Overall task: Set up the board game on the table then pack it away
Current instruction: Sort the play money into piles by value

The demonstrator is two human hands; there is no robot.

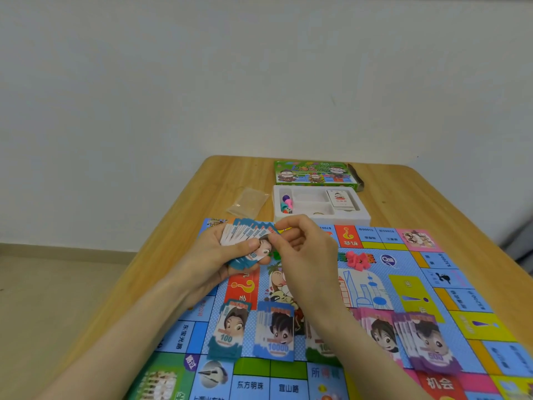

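Observation:
My left hand (213, 252) grips a fanned stack of teal play-money notes (248, 235) above the far left of the colourful game board (409, 290). My right hand (302, 252) pinches the top note of that fan between thumb and forefinger. Several sorted piles of notes lie in a row across the near board: a teal 100 pile (229, 330), a blue 10000 pile (275, 332), a green pile partly hidden under my right forearm, a pink pile (377, 333) and a purple 500 pile (429, 345). Pink plastic pieces (357, 259) sit near the board's middle.
Behind the board stands the white box tray (363, 217) holding coloured pawns (287, 203) and a card deck (340, 199). The green box lid (314, 173) lies beyond it. An empty clear plastic bag (249, 202) rests left of the tray on the wooden table (219, 180).

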